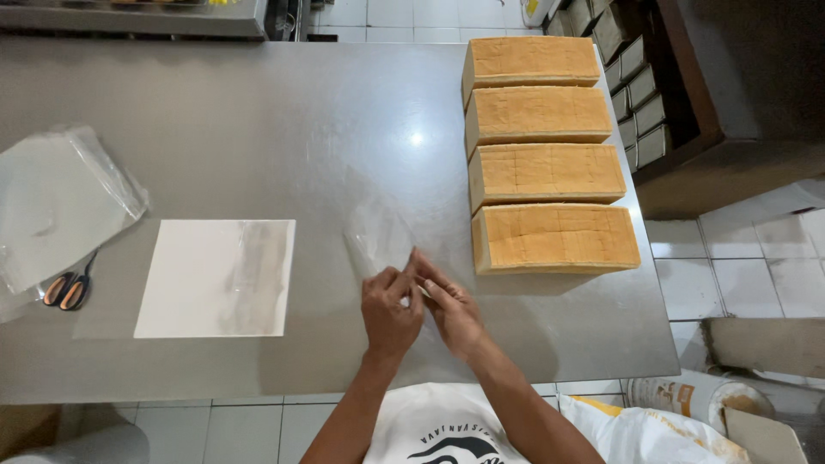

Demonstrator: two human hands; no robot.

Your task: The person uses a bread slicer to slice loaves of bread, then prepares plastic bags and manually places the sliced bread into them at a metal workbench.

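While pinched by both hands (418,302), clear bag (378,241), seemingly empty

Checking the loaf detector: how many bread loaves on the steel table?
4, in a column along the table's right side: far loaf, second loaf, third loaf, near loaf. None looks hidden.

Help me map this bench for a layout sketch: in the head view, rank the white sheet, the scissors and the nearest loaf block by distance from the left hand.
From the left hand:
1. Nearest loaf block, up and to the right, at the table's right side.
2. White sheet, flat on the table to the left; only slightly farther than the loaf.
3. Scissors, far left, beside the clear bags.
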